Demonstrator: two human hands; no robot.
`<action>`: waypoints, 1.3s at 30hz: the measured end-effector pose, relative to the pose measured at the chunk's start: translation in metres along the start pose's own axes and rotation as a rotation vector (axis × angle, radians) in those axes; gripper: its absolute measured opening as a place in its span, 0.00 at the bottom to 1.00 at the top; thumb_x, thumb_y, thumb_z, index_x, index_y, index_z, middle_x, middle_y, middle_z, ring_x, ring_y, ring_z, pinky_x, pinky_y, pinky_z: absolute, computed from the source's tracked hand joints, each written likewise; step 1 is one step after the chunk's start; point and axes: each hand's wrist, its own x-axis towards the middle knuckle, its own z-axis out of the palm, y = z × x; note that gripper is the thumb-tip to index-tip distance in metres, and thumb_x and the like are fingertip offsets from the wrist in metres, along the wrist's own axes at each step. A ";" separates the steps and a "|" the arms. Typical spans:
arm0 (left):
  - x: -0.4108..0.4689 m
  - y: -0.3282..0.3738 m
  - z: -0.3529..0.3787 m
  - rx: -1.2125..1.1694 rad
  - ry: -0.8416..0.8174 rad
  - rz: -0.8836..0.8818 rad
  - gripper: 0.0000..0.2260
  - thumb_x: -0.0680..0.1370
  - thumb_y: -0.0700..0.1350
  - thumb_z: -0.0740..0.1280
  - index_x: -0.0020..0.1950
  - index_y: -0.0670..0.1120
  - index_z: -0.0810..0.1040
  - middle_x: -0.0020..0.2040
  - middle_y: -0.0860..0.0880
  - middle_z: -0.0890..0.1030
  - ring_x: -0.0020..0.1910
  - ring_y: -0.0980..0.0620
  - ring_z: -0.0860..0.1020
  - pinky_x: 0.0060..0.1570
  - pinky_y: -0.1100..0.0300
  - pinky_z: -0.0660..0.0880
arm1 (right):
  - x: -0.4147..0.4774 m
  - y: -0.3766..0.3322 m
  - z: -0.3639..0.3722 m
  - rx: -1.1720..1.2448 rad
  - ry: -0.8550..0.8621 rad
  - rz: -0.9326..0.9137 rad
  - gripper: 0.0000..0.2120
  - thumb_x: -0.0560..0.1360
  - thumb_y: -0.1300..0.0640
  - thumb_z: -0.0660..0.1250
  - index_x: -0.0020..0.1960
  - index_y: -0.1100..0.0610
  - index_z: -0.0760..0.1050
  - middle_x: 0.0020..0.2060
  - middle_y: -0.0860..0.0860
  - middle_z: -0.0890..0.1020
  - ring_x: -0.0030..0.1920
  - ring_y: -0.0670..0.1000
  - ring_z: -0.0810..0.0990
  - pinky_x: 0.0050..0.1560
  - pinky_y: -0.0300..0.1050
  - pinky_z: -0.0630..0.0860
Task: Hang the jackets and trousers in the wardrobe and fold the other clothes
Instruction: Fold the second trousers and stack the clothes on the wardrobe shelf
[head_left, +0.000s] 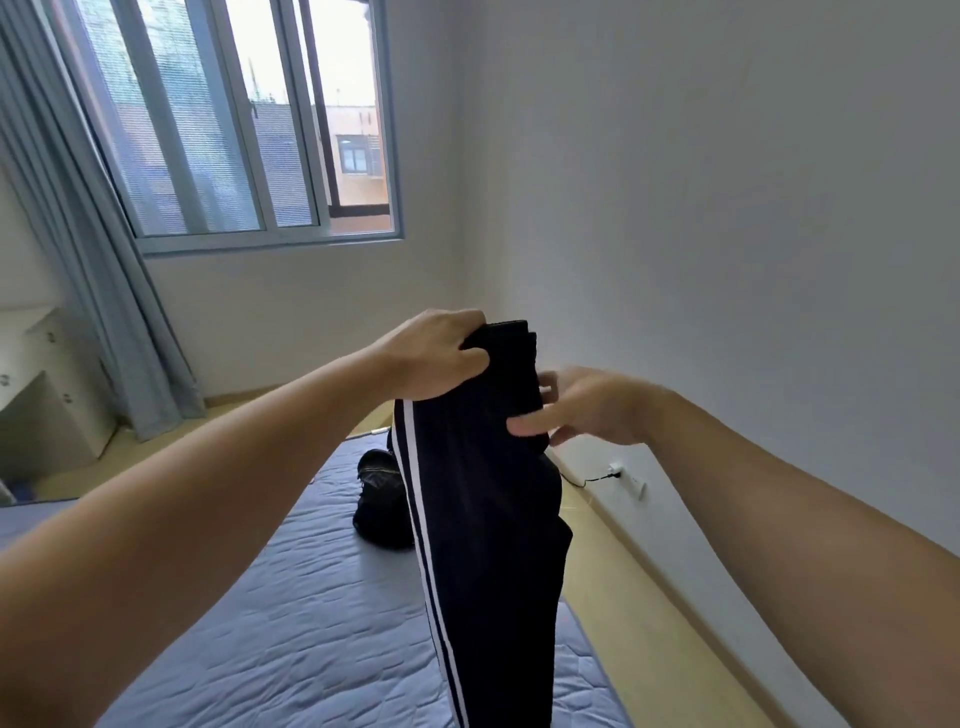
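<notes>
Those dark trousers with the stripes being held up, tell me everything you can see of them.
The trousers are black or very dark navy, of soft sporty-looking fabric, with two white stripes down one side. They hang straight down, layers doubled together, above the blue quilted mattress, lower end out of frame. The left hand grips the bunched top end; the blurred right hand touches their right edge just below, thumb and fingers fairly straight.
</notes>
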 end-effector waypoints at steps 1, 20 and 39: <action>0.001 -0.001 -0.001 -0.002 0.008 -0.004 0.13 0.70 0.59 0.61 0.44 0.50 0.72 0.41 0.48 0.78 0.42 0.46 0.77 0.42 0.48 0.75 | 0.005 0.008 -0.001 -0.095 -0.086 0.062 0.28 0.70 0.51 0.79 0.67 0.46 0.75 0.59 0.44 0.83 0.61 0.53 0.81 0.59 0.50 0.79; -0.038 -0.034 -0.068 0.543 0.367 -0.126 0.25 0.74 0.73 0.60 0.47 0.51 0.70 0.38 0.57 0.71 0.37 0.51 0.73 0.37 0.54 0.69 | 0.099 0.032 0.055 -0.366 -0.194 0.113 0.19 0.71 0.59 0.76 0.61 0.51 0.79 0.54 0.51 0.84 0.53 0.52 0.84 0.48 0.47 0.85; -0.064 -0.109 -0.099 0.573 0.361 -0.213 0.22 0.74 0.73 0.60 0.40 0.56 0.62 0.37 0.60 0.68 0.34 0.62 0.66 0.30 0.60 0.59 | 0.148 0.026 0.090 -0.106 0.063 -0.070 0.11 0.74 0.48 0.75 0.55 0.50 0.82 0.45 0.46 0.86 0.47 0.49 0.85 0.41 0.42 0.79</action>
